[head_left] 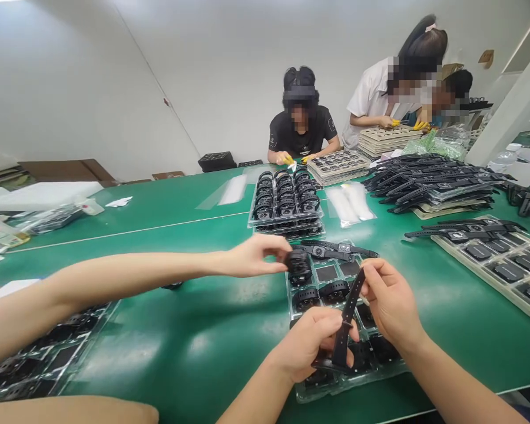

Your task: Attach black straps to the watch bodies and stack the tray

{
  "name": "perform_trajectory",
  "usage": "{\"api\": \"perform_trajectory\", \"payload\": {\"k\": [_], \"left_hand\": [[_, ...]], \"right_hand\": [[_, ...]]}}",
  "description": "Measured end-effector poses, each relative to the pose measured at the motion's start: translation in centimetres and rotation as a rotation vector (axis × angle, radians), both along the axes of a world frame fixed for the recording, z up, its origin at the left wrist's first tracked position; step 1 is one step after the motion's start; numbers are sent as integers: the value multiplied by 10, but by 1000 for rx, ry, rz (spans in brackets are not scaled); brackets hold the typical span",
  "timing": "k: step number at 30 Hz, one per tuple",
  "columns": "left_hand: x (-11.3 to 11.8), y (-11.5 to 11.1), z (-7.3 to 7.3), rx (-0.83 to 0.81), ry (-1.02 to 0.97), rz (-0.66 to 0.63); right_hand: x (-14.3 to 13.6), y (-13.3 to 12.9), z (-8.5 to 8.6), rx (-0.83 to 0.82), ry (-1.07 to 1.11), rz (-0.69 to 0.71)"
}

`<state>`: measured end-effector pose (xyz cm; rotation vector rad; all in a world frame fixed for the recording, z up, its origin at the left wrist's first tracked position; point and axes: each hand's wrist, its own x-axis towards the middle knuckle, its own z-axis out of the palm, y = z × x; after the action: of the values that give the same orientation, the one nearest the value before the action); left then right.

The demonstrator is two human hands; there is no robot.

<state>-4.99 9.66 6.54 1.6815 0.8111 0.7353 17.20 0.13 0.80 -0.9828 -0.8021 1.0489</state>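
Observation:
Between my two hands is a black smartwatch with its strap (351, 312) stretched upward at a slant. My left hand (307, 341) is closed around the lower part of it, near the strap's loop. My right hand (391, 297) pinches the strap's upper end between thumb and fingers. Right below lies a clear plastic tray (327, 274) whose pockets hold several black watches, some with straps curled closed. Two watches with straps laid flat (331, 251) rest across its far edge. From the left, a co-worker's hand (260, 255) holds a dark curled watch (298, 265) over the tray's far left corner.
Farther back stand stacked clear trays (252, 222) of curled watches. To the right are a beige tray (486, 259) and a pile of flat-strapped watches (437, 179). Another watch tray (77, 353) lies at left. Several co-workers sit or stand across the green table (181, 224).

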Motion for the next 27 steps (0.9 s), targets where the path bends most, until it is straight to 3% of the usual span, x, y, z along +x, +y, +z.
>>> {"api": "perform_trajectory", "payload": {"k": [2,4,7,10,13,17,18,20,22,27], "left_hand": [[5,27,-1,240,197,-229],[19,45,-12,426,361,-413],[39,57,-29,446,396,-450],[45,58,-29,399,382,-439],[42,29,-22,286,329,-420],[40,-55,-32,29,219,-423],[41,-74,-37,-246,55,-302],[44,-100,-45,-604,-125,-283],[46,-108,-49,-756,-211,-267],[47,-99,-49,-786,-187,-235]], "right_hand": [[0,0,-2,6,-8,6],[0,0,-3,11,-4,7],[0,0,-4,14,2,13],[0,-1,-3,15,3,23],[0,-2,-2,6,-2,32],[0,-2,-3,-2,-7,34],[0,-2,-3,-1,-9,32],[0,-1,-4,4,-10,26],[0,-1,-5,9,-8,21],[1,0,-5,13,-3,19]]}}
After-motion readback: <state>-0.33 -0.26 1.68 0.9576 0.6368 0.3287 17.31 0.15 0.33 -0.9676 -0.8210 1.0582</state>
